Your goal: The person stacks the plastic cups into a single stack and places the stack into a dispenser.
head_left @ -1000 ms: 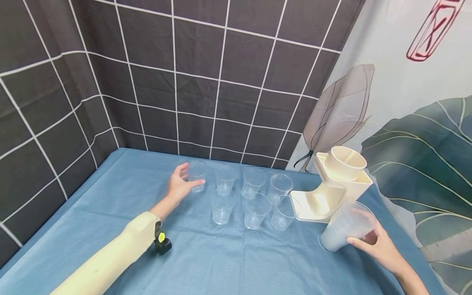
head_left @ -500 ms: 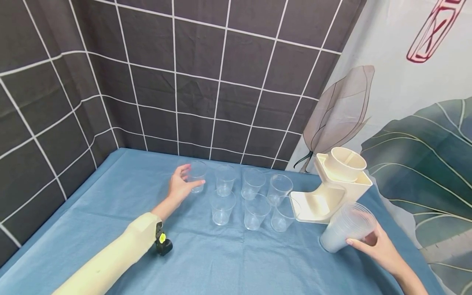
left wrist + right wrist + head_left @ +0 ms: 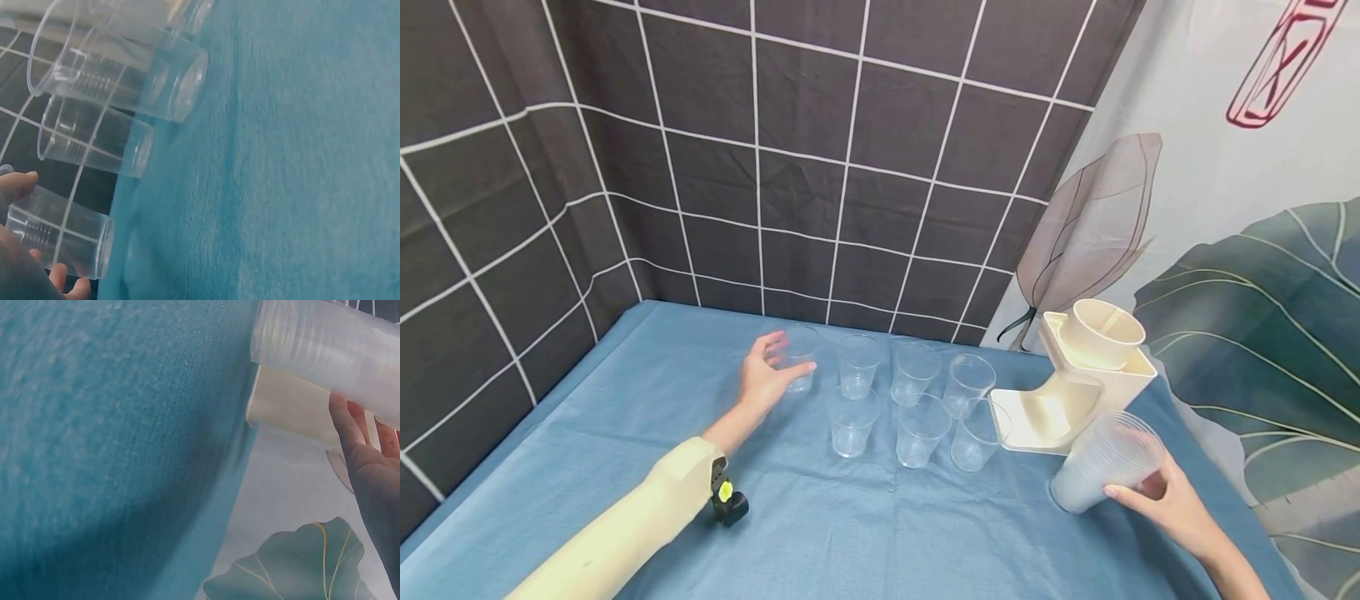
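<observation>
My left hand (image 3: 763,375) holds a clear plastic cup (image 3: 802,382) at the far left end of the back row, thumb on one side and fingers on the other. In the left wrist view that cup (image 3: 69,234) stands on the cloth, its base close to the table edge. On the right side, my right hand (image 3: 1165,500) grips a tall stack of nested plastic cups (image 3: 1093,462) that rests upright on the table. The right wrist view shows the thumb and fingers against the upper part of the stack (image 3: 312,344).
Several more clear cups (image 3: 917,429) stand in two rows across the middle. A cream-coloured cup holder (image 3: 1078,383) with a round opening stands behind the stack at the right. Blue cloth (image 3: 820,533) covers the table, and a dark grid-patterned curtain (image 3: 805,200) hangs behind it.
My left hand and wrist have shifted very slightly to the left, with the cup still in the grasp. The right hand and the stack have stayed put.
</observation>
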The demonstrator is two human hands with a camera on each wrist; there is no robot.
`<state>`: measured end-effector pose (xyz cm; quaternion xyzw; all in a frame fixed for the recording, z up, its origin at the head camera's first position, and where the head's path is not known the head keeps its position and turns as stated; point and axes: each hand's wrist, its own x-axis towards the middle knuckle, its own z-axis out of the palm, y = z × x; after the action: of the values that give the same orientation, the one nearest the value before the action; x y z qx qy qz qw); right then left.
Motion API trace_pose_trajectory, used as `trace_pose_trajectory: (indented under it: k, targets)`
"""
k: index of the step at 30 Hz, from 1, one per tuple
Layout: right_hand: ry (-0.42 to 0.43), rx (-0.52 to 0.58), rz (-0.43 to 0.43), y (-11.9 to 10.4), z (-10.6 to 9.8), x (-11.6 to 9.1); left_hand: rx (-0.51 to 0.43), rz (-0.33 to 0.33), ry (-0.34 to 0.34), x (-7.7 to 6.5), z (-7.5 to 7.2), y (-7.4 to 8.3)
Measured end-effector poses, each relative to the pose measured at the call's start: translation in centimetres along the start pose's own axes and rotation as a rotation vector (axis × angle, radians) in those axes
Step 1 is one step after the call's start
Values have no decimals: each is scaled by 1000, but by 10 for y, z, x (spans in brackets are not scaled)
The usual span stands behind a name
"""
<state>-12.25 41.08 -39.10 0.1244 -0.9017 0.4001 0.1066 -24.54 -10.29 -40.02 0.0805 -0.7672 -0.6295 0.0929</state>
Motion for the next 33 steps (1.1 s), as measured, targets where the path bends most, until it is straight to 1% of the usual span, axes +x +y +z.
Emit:
trace_pose_trajectory:
  k: [4, 9, 13, 20, 28, 33]
  targets:
    - [3, 1, -2, 0, 0, 0, -16, 15, 9, -4, 0, 4]
    - [2, -2, -2, -1, 0, 0, -68, 50, 34, -7, 2, 9]
    - [1, -2, -3, -1, 0, 0, -70, 70, 58, -10, 2, 13]
    - [-3, 2, -8, -1, -1, 0, -70, 96, 79, -17, 4, 22]
    - [-6, 11, -28, -1, 0, 0, -97, 133, 76, -23, 8, 33]
    - [-5, 19, -44, -2, 0, 0, -120, 145, 69, -25, 11, 39]
